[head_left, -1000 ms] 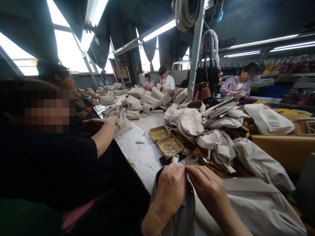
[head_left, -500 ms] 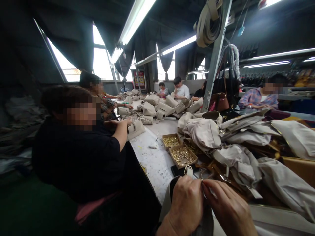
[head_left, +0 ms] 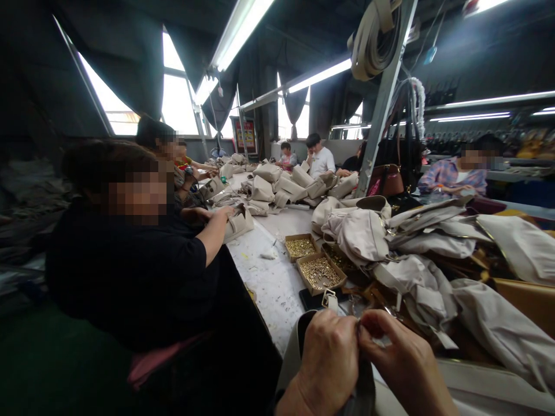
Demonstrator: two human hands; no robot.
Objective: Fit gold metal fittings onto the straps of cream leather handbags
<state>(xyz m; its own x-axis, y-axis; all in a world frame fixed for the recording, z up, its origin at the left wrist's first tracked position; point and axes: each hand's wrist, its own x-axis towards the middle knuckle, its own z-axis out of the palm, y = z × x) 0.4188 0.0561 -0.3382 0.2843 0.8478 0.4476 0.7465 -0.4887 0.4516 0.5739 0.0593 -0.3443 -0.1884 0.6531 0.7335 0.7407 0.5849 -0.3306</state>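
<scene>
A beige bag (head_left: pixel 291 355) is at the front edge of the table, partly covered by my hands. My left hand (head_left: pixel 327 361) is closed around its upper part, and a strap end with a gold buckle (head_left: pixel 329 296) sticks up beyond the knuckles. Right beside it, my right hand (head_left: pixel 401 358) pinches thumb and fingers together against the left fingertips. Whatever lies in that pinch is too small and hidden to make out. Past the hands stand two cardboard trays of small gold metal pieces, a nearer tray (head_left: pixel 307 284) and a farther tray (head_left: pixel 288 251).
Beige bags (head_left: pixel 355 231) are heaped along the right, with another pile (head_left: pixel 277 188) farther down the white table (head_left: pixel 277 312). A co-worker in black (head_left: pixel 130 271) sits close on the left, handling a bag. A metal post (head_left: pixel 381 110) rises at the right.
My right hand has shifted slightly, its fingers now more curled in the pinch. My left hand stays on the bag. The co-worker's bag at left has turned, and the view has shifted slightly.
</scene>
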